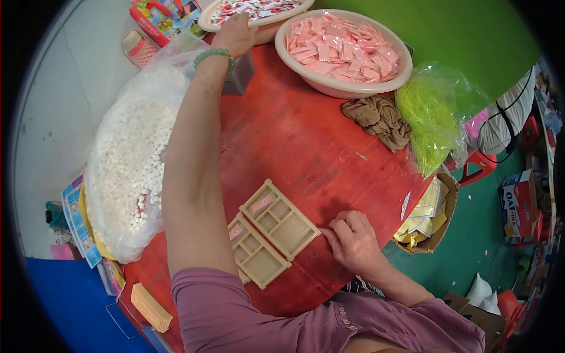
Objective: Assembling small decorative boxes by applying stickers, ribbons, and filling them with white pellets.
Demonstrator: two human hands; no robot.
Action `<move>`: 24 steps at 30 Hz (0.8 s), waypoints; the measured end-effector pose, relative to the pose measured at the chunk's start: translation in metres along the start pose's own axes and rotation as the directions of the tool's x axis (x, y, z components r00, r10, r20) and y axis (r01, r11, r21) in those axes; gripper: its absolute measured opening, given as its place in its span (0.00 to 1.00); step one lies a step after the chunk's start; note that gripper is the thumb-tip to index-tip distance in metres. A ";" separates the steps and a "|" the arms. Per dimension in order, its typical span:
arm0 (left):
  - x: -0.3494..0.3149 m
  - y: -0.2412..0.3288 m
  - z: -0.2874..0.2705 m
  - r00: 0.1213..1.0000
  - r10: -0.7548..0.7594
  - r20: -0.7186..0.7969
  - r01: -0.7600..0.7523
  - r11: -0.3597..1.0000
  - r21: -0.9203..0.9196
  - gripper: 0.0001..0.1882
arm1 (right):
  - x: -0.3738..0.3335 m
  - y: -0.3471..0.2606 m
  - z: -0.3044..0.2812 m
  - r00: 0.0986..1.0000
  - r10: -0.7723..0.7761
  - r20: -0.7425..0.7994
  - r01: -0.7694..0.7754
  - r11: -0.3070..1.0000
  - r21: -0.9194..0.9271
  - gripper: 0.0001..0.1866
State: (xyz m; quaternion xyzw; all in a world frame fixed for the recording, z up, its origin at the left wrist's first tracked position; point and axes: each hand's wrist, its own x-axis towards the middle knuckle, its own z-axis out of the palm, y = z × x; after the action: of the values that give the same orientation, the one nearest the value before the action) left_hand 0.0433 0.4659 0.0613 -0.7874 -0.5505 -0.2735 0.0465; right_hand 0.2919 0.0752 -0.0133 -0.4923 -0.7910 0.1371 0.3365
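My left arm, with a green bead bracelet, stretches to the far side of the red table. My left hand is at the near rim of a basin of red-and-white packets; its fingertips are hidden. Near the front, two beige divided trays lie side by side. The right-hand tray holds a small pink packet in one compartment. The other tray also has a pink packet and is partly behind my left arm. My right hand is closed, thumb and forefinger pinching the right-hand tray's corner.
A basin of pink packets stands at the back. Left of my arm lies a clear bag of white pieces. A grey box, brown cloth, bag of yellow-green shreds and carton surround the work area.
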 end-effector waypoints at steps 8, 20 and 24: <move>0.010 0.015 0.024 0.996 0.062 -0.058 -0.049 0.978 0.201 0.20 | -0.004 0.000 -0.002 0.991 0.123 0.052 -0.119 0.991 -0.064 0.15; 0.016 0.009 0.005 0.986 0.059 0.158 -0.051 0.997 -0.053 0.16 | -0.001 0.000 0.001 0.988 0.146 0.046 -0.145 0.989 -0.017 0.14; 0.040 0.017 -0.007 0.940 0.065 0.335 -0.100 0.991 0.088 0.14 | 0.001 -0.001 -0.003 0.981 0.190 0.030 -0.190 0.982 -0.025 0.14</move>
State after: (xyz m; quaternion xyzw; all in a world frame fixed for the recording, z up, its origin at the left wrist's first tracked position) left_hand 0.0650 0.4900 0.0904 -0.8410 -0.5306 -0.1060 0.0055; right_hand 0.2927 0.0753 -0.0102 -0.5669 -0.7472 0.1679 0.3037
